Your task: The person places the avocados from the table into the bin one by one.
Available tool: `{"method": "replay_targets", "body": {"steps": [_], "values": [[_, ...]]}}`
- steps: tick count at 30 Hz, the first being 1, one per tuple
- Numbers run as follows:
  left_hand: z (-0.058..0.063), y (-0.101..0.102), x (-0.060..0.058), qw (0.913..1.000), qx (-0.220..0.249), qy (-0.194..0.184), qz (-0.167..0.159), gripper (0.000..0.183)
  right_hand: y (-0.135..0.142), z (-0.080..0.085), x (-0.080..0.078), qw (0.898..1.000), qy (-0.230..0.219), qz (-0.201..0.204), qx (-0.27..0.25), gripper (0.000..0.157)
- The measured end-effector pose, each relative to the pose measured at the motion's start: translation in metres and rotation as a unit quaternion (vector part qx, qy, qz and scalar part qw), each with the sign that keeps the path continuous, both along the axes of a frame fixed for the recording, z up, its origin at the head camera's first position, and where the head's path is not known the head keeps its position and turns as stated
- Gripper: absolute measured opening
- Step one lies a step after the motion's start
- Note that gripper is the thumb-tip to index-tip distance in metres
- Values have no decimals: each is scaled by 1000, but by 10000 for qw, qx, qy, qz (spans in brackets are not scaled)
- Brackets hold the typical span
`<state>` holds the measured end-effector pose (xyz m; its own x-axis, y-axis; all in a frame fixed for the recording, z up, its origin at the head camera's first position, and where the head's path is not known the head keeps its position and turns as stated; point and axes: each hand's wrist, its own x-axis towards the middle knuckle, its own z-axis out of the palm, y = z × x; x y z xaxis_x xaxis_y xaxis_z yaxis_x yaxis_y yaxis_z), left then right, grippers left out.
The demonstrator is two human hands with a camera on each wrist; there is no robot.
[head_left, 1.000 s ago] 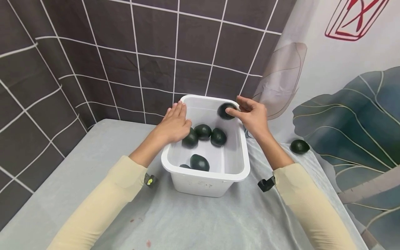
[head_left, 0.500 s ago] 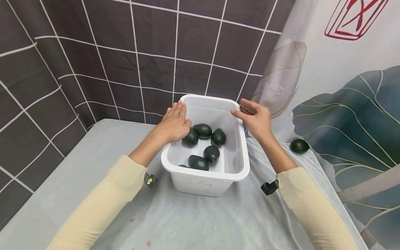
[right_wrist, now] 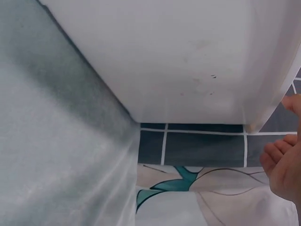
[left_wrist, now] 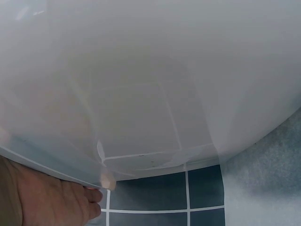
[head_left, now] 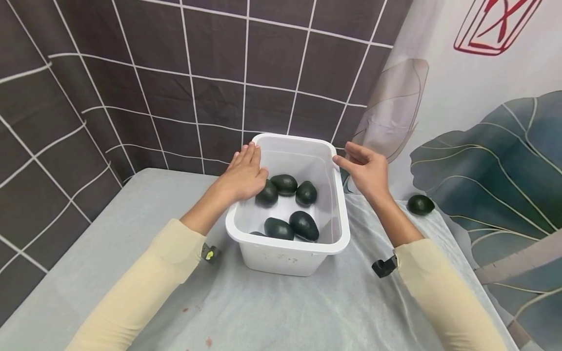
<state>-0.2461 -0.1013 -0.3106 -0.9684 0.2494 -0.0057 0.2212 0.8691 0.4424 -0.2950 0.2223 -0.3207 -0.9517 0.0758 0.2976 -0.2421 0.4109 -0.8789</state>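
A white plastic tub (head_left: 285, 262) stands on the cloth-covered table, and several dark green avocados (head_left: 304, 225) lie on its floor. One of them is partly hidden by the near wall. My left hand (head_left: 243, 175) rests on the tub's left rim with straight fingers; in the left wrist view that hand (left_wrist: 51, 197) lies along the rim. Just off the right rim, my right hand (head_left: 368, 170) holds nothing, its thumb near the edge and fingers loosely bent. The right wrist view has this hand (right_wrist: 284, 165) beside the tub's outer wall.
A single avocado (head_left: 420, 205) lies on the table's right side, near its edge. Behind the tub hangs a dark tile-patterned sheet (head_left: 215, 102), with a leaf-printed curtain (head_left: 496, 170) to the right. Grey cloth (head_left: 263, 312) covers the table.
An avocado left my right hand and dropped into the tub, settling near the front. My right hand has drawn back slightly to the right. The left hand has stayed put.
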Motion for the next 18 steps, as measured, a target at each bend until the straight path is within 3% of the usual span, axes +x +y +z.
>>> {"method": "replay_targets", "body": {"steps": [18], "values": [[0,0,1,10000,-19,-25,-3,78,34,-22,11,9989,26,-433,176,60]]}}
